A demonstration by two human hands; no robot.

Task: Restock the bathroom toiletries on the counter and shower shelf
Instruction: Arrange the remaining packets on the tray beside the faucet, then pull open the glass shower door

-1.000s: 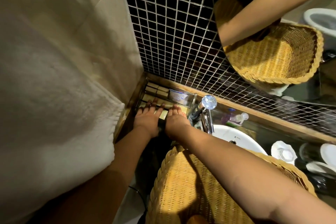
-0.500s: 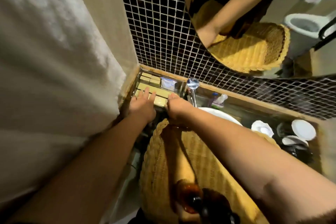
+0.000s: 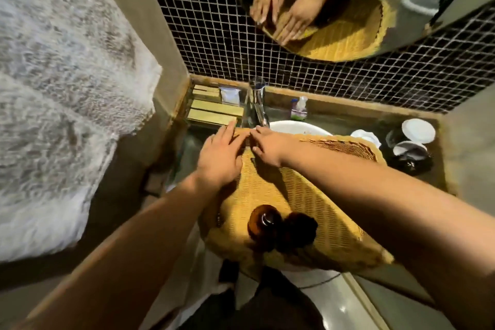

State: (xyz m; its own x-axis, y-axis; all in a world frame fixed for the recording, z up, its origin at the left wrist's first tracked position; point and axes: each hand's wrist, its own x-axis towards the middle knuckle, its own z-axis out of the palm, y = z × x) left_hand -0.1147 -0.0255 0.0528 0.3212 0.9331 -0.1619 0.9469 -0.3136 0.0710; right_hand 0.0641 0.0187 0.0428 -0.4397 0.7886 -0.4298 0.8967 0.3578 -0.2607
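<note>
1. Hovering over the far rim of the wicker basket, which sits across the white basin, the left hand and right hand meet fingertip to fingertip.
2. Both hands lie flat with fingers spread; I cannot tell whether a small item is pinched between them, as that spot is blurred.
3. The step in hand looks like going to the basket for more stock once the boxes are laid in the clear tray at the counter's left corner.
4. The next move calls for closing on one item in the basket and lifting it clear of the tap, just beside the tray.
5. Counted: four flat yellow boxes and one white sachet in the tray; two amber bottles standing in the basket's near end; one small bottle behind the basin.
</note>
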